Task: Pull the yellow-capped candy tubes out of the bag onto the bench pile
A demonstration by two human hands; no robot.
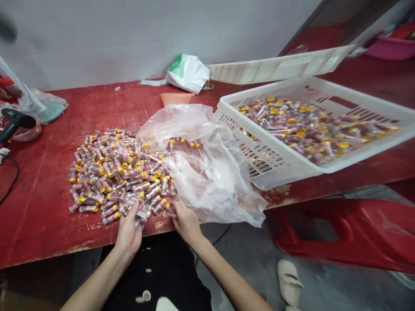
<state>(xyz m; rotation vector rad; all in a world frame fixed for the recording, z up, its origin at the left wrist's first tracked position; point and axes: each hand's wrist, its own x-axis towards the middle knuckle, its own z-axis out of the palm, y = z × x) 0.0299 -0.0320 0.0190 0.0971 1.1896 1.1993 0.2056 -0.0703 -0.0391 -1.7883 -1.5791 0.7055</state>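
Note:
A heap of small clear tubes with yellow caps lies on the red table, close to its front edge. My left hand is at the near side of the heap, its thumb and fingers closed around small clear, pale-labelled pieces that are partly hidden. At the heap's right corner, my right hand has its fingers bent together, low over the table edge; what they hold, if anything, is hidden. Beside this hand spreads a crumpled clear plastic bag, with a few yellow-capped tubes at its mouth.
A white plastic crate full of yellow-capped tubes stands to the right. Behind are an orange container, a white-and-green bag and a long white tray. A black handheld scanner sits left. A red stool is below right.

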